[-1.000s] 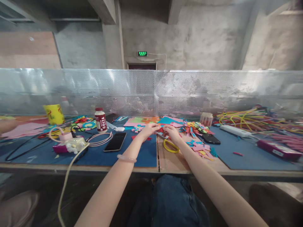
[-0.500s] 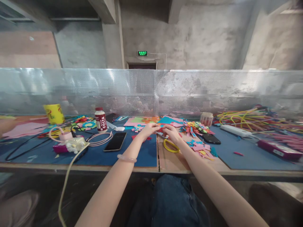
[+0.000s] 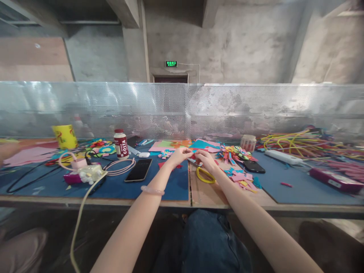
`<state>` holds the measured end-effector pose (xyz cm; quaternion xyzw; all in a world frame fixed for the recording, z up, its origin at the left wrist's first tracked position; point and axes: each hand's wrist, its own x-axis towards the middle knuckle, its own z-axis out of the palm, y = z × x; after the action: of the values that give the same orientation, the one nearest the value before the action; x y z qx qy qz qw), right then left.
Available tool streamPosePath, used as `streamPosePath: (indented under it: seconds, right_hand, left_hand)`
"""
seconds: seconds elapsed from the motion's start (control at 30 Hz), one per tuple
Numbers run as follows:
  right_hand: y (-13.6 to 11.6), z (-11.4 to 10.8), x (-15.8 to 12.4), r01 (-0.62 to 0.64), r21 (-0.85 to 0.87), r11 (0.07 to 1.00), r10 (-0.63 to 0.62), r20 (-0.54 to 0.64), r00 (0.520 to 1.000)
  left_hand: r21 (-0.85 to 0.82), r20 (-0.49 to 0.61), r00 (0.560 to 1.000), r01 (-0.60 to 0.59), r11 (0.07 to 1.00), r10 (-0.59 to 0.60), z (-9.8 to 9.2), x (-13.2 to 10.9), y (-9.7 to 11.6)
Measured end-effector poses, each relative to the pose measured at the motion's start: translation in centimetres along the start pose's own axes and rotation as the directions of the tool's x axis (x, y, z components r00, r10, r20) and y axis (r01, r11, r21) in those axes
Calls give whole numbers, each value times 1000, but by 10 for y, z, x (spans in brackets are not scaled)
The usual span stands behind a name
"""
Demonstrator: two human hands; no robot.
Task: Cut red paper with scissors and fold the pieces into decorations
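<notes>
My left hand (image 3: pixel 181 156) and my right hand (image 3: pixel 205 158) meet over the middle of the table, fingertips pinched on a small piece of red paper (image 3: pixel 193 156) between them. Just below my right hand are scissors with yellow handles (image 3: pixel 206 176), lying on the bare wooden strip. Red paper scraps (image 3: pixel 178 166) rest on the blue mat beside my left hand. A blue and pink paper flower (image 3: pixel 165 154) sits behind my left wrist. Cut pink and blue scraps (image 3: pixel 241 177) lie to the right of my right forearm.
A black phone (image 3: pixel 138 170), a Costa bottle (image 3: pixel 121 144) and a power strip with cables (image 3: pixel 88 174) stand at left. Right are another phone (image 3: pixel 254 167), a white bar (image 3: pixel 283 157), colourful pipe cleaners (image 3: pixel 292 144) and a purple box (image 3: pixel 335 180). A person's arm (image 3: pixel 8 149) shows far left.
At the far left edge, another person's arm has come into view. My hands have barely moved and still hold the red paper.
</notes>
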<state>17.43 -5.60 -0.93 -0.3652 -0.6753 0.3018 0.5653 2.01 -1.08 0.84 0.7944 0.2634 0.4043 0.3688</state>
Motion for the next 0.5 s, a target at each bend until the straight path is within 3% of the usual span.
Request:
streamPosePath:
  seconds: [0.27,0.5]
  right_hand:
    - [5,-1,2,19,-137,990,-25,-37,999]
    - [1,1,1,-14,-81,997,9,-60,998]
  left_hand:
    - [20,-6,1000,-4,1000,4,0,-1,3]
    - [-20,2,999,41,999,-41,0,-1,5]
